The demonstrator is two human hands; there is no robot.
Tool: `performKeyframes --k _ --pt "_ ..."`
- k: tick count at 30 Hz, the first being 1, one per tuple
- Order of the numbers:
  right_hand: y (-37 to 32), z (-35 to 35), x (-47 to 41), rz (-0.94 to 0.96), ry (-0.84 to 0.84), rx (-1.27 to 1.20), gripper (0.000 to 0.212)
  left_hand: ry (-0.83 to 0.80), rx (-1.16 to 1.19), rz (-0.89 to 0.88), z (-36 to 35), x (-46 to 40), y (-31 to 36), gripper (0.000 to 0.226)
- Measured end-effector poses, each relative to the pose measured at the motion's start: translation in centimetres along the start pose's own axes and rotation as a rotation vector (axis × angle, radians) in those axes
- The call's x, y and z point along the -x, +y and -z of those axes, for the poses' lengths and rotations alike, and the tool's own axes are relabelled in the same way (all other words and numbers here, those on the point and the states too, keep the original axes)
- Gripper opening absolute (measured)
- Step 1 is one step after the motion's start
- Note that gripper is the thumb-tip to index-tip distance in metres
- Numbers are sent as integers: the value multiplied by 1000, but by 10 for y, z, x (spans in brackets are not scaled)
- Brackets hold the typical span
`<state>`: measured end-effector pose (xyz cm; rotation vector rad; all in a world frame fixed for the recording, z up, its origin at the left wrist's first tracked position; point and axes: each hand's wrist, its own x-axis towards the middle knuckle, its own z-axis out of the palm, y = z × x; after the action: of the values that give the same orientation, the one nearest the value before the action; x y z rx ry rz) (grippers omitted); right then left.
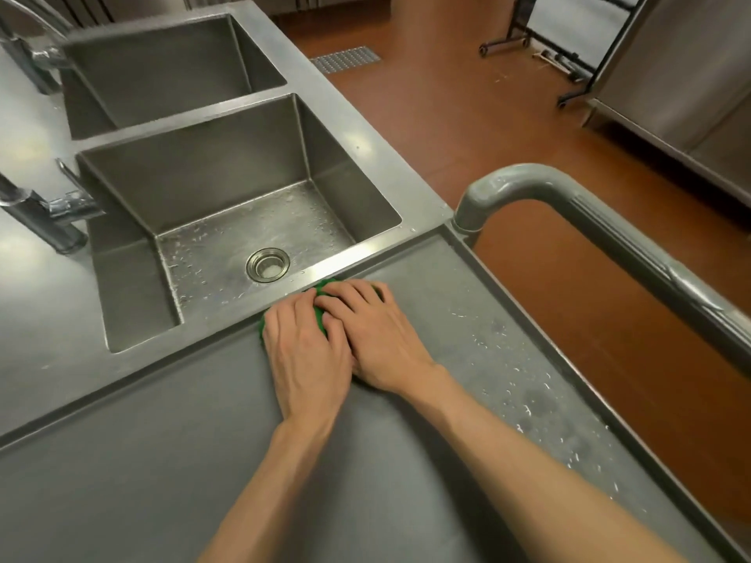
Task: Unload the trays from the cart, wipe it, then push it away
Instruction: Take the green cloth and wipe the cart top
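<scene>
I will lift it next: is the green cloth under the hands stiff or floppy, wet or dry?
Probably floppy: the green cloth bunches under the left hand and right hand. Possibly damp, since droplets lie on the cart top nearby.

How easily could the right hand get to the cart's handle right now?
Probably easily: the right hand presses the green cloth on the cart top, and nothing stands between it and the handle.
</scene>
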<state>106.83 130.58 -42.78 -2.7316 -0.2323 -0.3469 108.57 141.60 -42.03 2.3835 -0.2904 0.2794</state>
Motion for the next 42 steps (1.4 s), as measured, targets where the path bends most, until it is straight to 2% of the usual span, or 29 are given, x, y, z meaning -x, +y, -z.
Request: performKeyframes --k 10,15,18,23,30,42 --pt "92 47 18 -145 20 102 43 -81 11 -144 -71 -24 78 42" --pt "126 66 22 -154 23 206 41 -80 -26 -179 -102 -35 107 31" --pt "138 77 24 -176 -2 179 47 -77 -74 -209 -115 -41 119 22" --pt "144 82 28 -180 -37 103 54 -167 -144 -179 -118 -46 129 28" --pt "141 86 49 -173 -26 68 49 -213 -100 -152 -112 -27 137 28" --pt "123 105 133 -217 -44 68 39 -223 -60 -221 -108 57 155 25"
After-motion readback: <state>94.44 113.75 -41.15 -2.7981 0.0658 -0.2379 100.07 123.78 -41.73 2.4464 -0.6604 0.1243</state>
